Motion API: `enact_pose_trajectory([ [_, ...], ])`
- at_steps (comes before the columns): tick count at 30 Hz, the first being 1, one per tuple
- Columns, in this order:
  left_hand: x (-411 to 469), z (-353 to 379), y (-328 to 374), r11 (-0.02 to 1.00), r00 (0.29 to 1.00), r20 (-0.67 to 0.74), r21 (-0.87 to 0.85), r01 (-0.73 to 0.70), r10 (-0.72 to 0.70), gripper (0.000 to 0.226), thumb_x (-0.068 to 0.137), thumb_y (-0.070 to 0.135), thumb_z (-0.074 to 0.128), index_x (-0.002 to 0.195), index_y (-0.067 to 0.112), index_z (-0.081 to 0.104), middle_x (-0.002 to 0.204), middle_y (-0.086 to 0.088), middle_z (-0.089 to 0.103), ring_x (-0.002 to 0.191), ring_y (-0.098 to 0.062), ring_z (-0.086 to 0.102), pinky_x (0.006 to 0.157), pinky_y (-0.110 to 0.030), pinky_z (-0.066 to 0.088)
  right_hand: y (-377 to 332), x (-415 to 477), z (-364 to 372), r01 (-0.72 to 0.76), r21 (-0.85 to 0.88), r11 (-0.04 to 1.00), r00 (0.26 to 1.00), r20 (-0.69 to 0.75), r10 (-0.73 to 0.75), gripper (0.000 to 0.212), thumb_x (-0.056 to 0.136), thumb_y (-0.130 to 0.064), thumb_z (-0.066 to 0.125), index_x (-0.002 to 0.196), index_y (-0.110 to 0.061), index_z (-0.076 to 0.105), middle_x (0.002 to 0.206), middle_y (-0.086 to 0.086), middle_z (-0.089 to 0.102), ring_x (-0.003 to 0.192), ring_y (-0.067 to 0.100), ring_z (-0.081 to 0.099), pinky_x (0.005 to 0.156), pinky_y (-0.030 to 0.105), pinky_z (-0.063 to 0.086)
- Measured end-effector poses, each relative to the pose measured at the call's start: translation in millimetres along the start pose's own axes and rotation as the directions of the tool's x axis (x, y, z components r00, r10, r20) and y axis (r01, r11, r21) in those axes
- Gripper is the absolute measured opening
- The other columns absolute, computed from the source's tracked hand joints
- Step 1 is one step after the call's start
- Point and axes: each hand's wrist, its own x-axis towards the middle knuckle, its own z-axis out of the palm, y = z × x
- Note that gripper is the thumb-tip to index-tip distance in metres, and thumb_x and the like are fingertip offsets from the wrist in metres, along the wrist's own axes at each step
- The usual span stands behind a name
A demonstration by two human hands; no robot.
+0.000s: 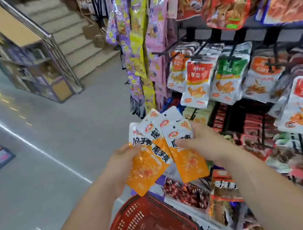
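- Red shopping basket sits lowest in view, near centre, directly below both hands; its mesh wall and rim show.
- Left hand: fingers curled round the orange lower part of the left-side packets, with the thumb on their front.
- Right hand: thumb laid across the front of the rightmost packet, fingers behind it, clamping it.
- Snack packets: about four, white at the top and orange below, fanned out and overlapping. They are held between the two hands above the basket, with the top edges pointing away from the person. The hands are close together but do not touch; the fan spans the gap between them.
- Display rack, right: hooks carry white pouches just beyond and right of the held packets, apart from them.
- Sachet strips in purple, yellow and pink hang at the rack's left end, farther off.
- Grey floor, left, is marked by a white line.
- Staircase with a metal handrail stands far, left of centre.
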Motion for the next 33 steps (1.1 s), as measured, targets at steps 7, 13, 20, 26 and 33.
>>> enact_pose_trajectory([
  [7, -6.8, 11.1, 5.0, 0.994, 0.989, 0.118, 0.050, -0.098, 0.092, 0.026, 0.097, 0.000, 0.064, 0.119, 0.012, 0.070, 0.110, -0.012, 0.079, 0.088, -0.026, 0.074, 0.088, -0.047, 0.058, -18.0, 5.4, 1.7, 0.089, 0.286, 0.954, 0.982, -0.183, -0.037, 0.027, 0.101, -0.011, 0.065, 0.112, -0.036, 0.066, 0.102, -0.018, 0.078, 0.092, 0.005, 0.075, 0.067, 0.022, 0.058],
  [13, 8.7, 9.7, 36.7, 0.955, 0.966, -0.080, -0.151, -0.254, 0.244, 0.023, 0.102, 0.002, 0.056, 0.109, 0.021, 0.066, 0.095, 0.000, 0.080, 0.077, -0.016, 0.073, 0.070, -0.035, 0.059, -28.4, 2.3, 19.7, 0.062, 0.406, 0.912, 0.982, -0.188, 0.017, 0.030, 0.101, -0.016, 0.066, 0.129, -0.028, 0.065, 0.116, -0.006, 0.077, 0.107, 0.025, 0.073, 0.090, 0.060, 0.058],
  [20, 17.2, 16.7, 77.1, 0.895, 0.946, 0.150, -0.393, -0.209, 0.287, 0.031, 0.103, 0.009, 0.057, 0.132, 0.019, 0.063, 0.118, -0.009, 0.077, 0.110, -0.033, 0.073, 0.094, -0.056, 0.058, -73.2, 15.0, 66.3, 0.189, 0.367, 0.911, 0.952, -0.297, -0.078, 0.035, 0.102, -0.010, 0.063, 0.128, -0.034, 0.063, 0.112, -0.011, 0.078, 0.101, 0.012, 0.075, 0.081, 0.036, 0.062],
  [26, 24.2, 15.4, 123.0, 0.881, 0.859, 0.312, -0.384, -0.276, 0.405, 0.041, 0.095, -0.010, 0.059, 0.128, 0.015, 0.062, 0.117, -0.014, 0.077, 0.106, -0.036, 0.075, 0.087, -0.054, 0.061, -122.6, 24.1, 76.1, 0.224, -0.034, 0.974, 0.873, -0.437, -0.216, 0.033, 0.102, -0.040, 0.061, 0.127, -0.060, 0.054, 0.137, -0.018, 0.061, 0.132, 0.008, 0.055, 0.111, 0.044, 0.047],
  [33, 3.4, 33.1, 188.2, 0.814, 0.756, 0.415, -0.520, -0.260, 0.506, 0.046, 0.097, -0.006, 0.059, 0.133, 0.023, 0.061, 0.119, -0.012, 0.077, 0.108, -0.037, 0.074, 0.087, -0.059, 0.060, -180.9, 7.2, 40.0, 0.241, -0.248, 0.938, 0.638, -0.688, -0.345, 0.047, 0.085, -0.039, 0.082, 0.122, -0.032, 0.054, 0.110, -0.019, 0.063, 0.090, -0.017, 0.057, 0.067, 0.013, 0.051],
])
